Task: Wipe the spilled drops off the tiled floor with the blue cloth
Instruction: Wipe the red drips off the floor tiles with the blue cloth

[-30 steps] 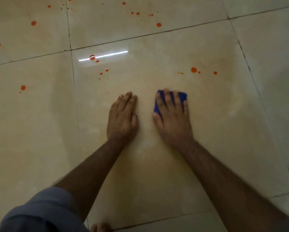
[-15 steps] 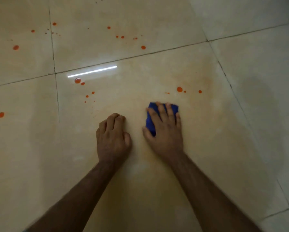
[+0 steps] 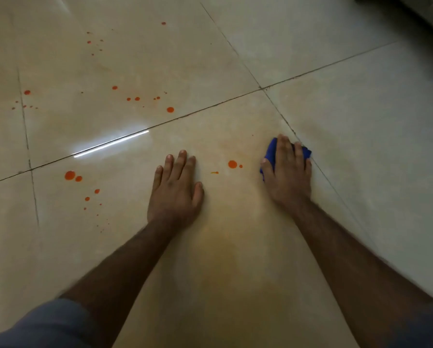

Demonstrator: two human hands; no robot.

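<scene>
Pressing blue cloth [image 3: 270, 153] flat under my right hand [image 3: 287, 175], fingers straight, at the grout line. Left hand [image 3: 176, 189] splayed flat on floor [image 3: 235, 247]. Orange drops [image 3: 232, 164] between them.

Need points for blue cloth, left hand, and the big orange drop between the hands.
blue cloth [image 3: 271, 151]: head view, exposed left edge beside the right hand's fingers.
left hand [image 3: 176, 190]: head view, back of the hand, flat on the tile.
big orange drop [image 3: 232, 164]: head view, centre of the drop, between the hands.
</scene>
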